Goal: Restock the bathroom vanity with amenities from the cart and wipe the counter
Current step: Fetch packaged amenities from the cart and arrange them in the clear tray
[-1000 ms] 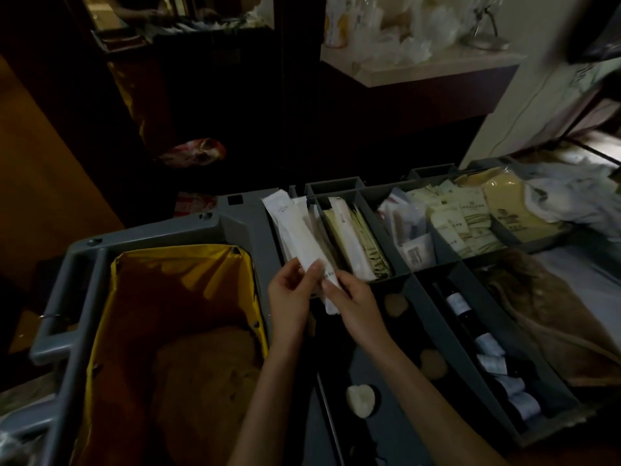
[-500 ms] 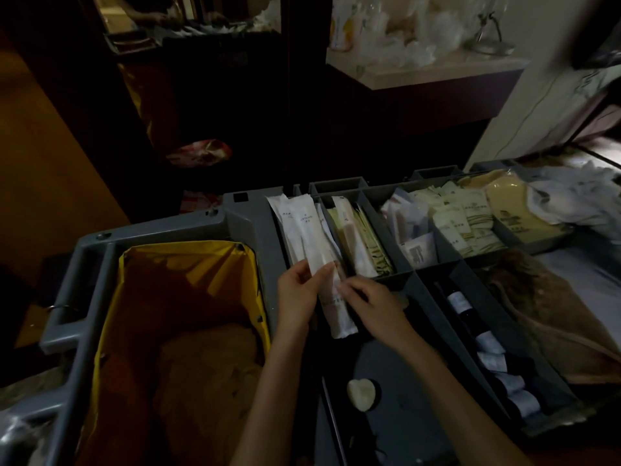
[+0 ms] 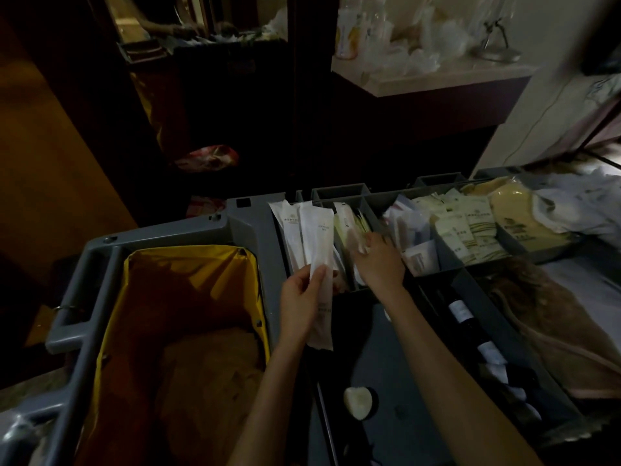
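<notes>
View: head, the only 1 supplied; dim light, so fine detail is limited.
Left hand: my left hand [image 3: 299, 299] pinches 1 long white sachet [image 3: 317, 240] between thumb and fingers, upright over the cart [image 3: 242, 227], its lower end hanging free below the palm.
Right hand: my right hand [image 3: 379, 262] reaches into the next compartment, fingers among the yellow-toned sachets [image 3: 361, 223]. They are blurred, so I cannot tell whether it grips anything.
Stock location: all amenities seen are on the cart, including cream packets [image 3: 467, 230] and dark bottles [image 3: 462, 311]. The bench [image 3: 437, 80] stands well apart beyond it and is cluttered.
Stage, my judgement: picking stock; wiping not yet begun.
Risk 1: the light pinch could let the sachet slip into the yellow liner bag [image 3: 201, 264] just beside that hand.
Risk 2: working by touch in poor light, I could lift a wrong or extra item, or drag neighbours out.
Risk 3: clutter on the bench may leave no tidy placing spot.
Writing: small printed marks on the sachets and packets and white labels on the bottles. I cannot read any of them.
</notes>
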The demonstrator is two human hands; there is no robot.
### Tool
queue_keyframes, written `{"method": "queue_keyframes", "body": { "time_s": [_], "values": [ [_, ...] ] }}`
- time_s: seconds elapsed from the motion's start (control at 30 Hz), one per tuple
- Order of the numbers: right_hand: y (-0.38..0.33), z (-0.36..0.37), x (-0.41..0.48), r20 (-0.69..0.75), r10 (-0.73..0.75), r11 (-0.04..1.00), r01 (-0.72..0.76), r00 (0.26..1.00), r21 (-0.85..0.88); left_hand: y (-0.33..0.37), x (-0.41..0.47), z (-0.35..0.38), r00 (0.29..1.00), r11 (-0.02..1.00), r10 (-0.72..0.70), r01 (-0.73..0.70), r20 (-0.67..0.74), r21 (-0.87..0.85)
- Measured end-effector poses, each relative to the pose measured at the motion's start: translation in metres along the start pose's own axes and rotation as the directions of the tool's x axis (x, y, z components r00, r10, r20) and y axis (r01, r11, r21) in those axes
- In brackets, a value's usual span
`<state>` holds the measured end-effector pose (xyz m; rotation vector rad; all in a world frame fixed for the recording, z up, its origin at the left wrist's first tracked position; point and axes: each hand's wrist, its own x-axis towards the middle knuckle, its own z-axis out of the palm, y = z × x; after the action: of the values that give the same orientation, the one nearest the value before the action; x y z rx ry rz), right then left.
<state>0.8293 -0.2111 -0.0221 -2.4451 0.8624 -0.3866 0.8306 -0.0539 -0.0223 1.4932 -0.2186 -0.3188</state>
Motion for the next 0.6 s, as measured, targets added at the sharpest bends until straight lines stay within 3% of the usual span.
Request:
{"method": "queue_keyframes", "body": {
  "time_s": [0.23,0.4,0.5,0.6],
  "values": [
    [-0.005,-0.001,-0.002,0.044,0.015,0.979,-0.006,0.999,-0.203,0.0,0.004,-0.001,0.997,0.996,-0.078,0.078,-0.002,-0.049],
    [-0.003,-0.005,-0.004,0.004,-0.039,0.98,0.039,0.999,-0.196,0.004,0.003,-0.008,0.991,0.986,-0.118,0.125,0.065,-0.107],
    [0.003,-0.01,-0.003,0.036,-0.025,1.0,0.025,0.999,-0.011,0.003,0.005,-0.009,0.991,0.989,-0.111,0.117,0.072,-0.086],
    [0.011,-0.015,0.003,0.152,0.075,0.887,-0.136,0.986,0.441,0.003,0.005,-0.009,0.992,0.99,-0.103,0.108,0.07,-0.085]
  ]
}}
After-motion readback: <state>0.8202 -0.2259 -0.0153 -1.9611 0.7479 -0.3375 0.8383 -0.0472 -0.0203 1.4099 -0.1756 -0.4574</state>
